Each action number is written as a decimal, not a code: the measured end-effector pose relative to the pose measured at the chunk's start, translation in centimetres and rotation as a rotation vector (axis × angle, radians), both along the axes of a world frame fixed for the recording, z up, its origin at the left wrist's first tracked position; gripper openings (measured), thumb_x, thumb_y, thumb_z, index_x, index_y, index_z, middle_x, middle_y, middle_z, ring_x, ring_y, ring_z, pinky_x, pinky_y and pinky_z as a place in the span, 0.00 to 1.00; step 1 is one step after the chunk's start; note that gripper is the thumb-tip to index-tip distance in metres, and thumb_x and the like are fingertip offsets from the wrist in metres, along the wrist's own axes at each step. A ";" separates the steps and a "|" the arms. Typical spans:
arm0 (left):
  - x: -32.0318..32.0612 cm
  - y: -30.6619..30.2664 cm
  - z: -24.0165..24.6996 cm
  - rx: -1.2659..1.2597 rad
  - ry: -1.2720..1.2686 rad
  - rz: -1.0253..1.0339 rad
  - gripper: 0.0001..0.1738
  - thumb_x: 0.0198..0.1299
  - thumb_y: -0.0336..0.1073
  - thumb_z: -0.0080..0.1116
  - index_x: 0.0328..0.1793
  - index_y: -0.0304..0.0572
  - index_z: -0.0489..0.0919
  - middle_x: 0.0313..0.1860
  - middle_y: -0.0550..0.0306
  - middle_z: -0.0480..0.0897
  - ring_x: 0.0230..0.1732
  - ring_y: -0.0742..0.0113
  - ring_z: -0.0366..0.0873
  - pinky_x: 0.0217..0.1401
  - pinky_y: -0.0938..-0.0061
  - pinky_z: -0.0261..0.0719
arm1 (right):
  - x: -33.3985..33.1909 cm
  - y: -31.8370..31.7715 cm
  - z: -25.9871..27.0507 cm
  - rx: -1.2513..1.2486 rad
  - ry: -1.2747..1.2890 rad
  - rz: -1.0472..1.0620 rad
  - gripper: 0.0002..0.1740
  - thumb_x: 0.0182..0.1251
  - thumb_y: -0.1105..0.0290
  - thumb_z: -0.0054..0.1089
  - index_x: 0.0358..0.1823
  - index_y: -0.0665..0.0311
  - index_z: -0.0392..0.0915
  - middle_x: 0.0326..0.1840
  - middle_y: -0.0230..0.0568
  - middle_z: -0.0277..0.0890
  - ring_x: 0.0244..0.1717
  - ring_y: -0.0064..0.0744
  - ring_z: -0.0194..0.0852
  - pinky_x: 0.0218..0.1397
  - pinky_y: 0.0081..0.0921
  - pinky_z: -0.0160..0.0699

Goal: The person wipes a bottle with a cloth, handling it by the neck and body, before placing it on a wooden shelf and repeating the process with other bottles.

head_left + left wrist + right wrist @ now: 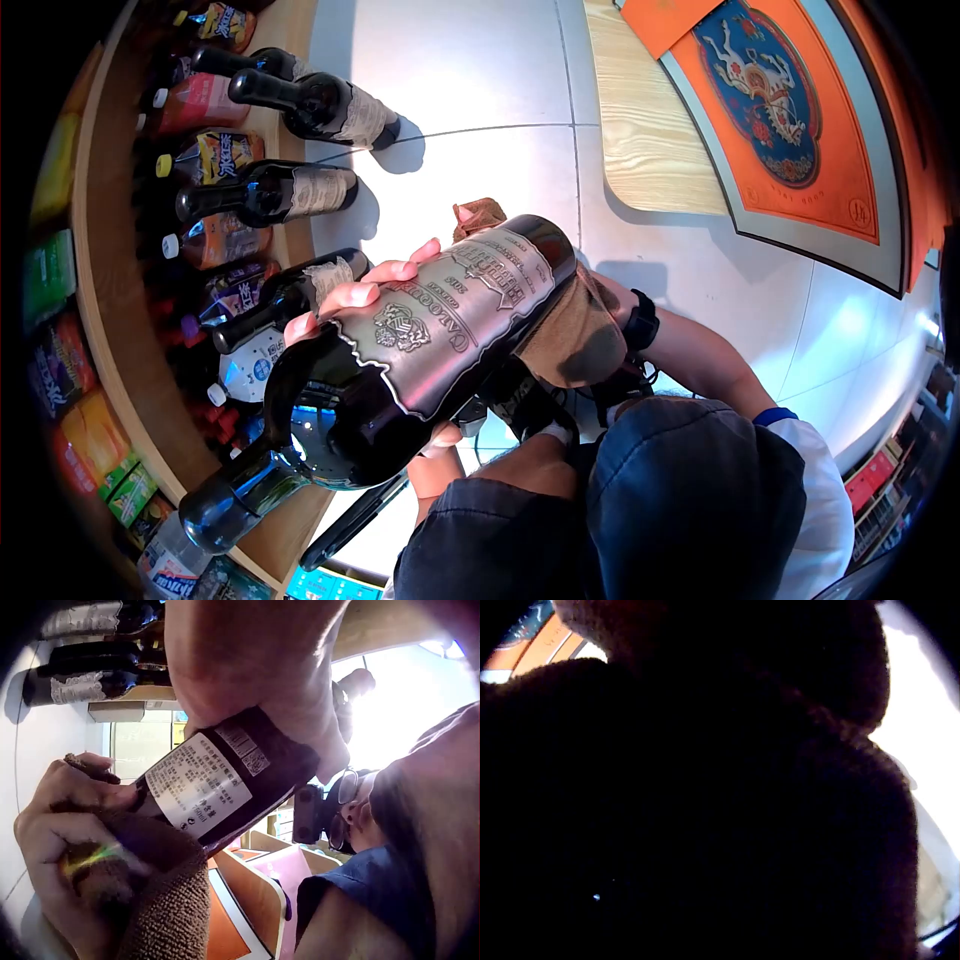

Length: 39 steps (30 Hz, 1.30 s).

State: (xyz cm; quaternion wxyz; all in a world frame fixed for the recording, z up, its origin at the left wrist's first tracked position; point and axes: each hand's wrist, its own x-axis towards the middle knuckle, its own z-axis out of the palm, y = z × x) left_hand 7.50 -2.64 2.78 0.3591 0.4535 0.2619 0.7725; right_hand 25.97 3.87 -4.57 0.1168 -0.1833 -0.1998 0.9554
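A large dark wine bottle with a metallic embossed label lies tilted across the head view, neck toward the lower left. My left hand grips its body, fingers over one side and thumb at the other. At the base end, my right hand holds a brown cloth wrapped about the bottle's bottom. In the left wrist view a white back label with printed text and a barcode shows. Dark cloth fills most of the right wrist view and hides the hand there.
Several dark bottles with paper labels, one of them a wine bottle, stand along a wooden shelf of plastic drink bottles at the left. On the right is a light wooden table edge beside an orange decorated box. Pale floor tiles lie below.
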 end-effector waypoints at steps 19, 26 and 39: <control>-0.7 -0.6 0.9 -0.230 0.316 0.329 0.64 0.40 0.67 0.79 0.73 0.35 0.57 0.63 0.38 0.72 0.69 0.40 0.73 0.72 0.45 0.72 | -3.3 2.8 4.6 0.112 -0.152 -0.207 0.32 0.80 0.44 0.44 0.71 0.62 0.71 0.63 0.46 0.75 0.59 0.28 0.78 0.64 0.28 0.79; -1.5 -1.9 1.7 -0.205 0.421 0.263 0.63 0.40 0.59 0.81 0.75 0.38 0.56 0.68 0.40 0.70 0.71 0.42 0.70 0.77 0.48 0.64 | -4.9 2.9 3.6 0.456 -0.452 -0.173 0.33 0.79 0.41 0.47 0.54 0.69 0.82 0.42 0.38 0.83 0.42 0.23 0.80 0.50 0.24 0.79; -3.5 -2.9 2.3 -0.213 0.366 0.367 0.67 0.39 0.61 0.82 0.78 0.47 0.50 0.66 0.44 0.69 0.67 0.41 0.73 0.73 0.41 0.69 | -6.0 4.2 5.9 0.661 -0.683 0.132 0.39 0.75 0.35 0.50 0.36 0.72 0.81 0.29 0.37 0.77 0.33 0.24 0.73 0.39 0.26 0.72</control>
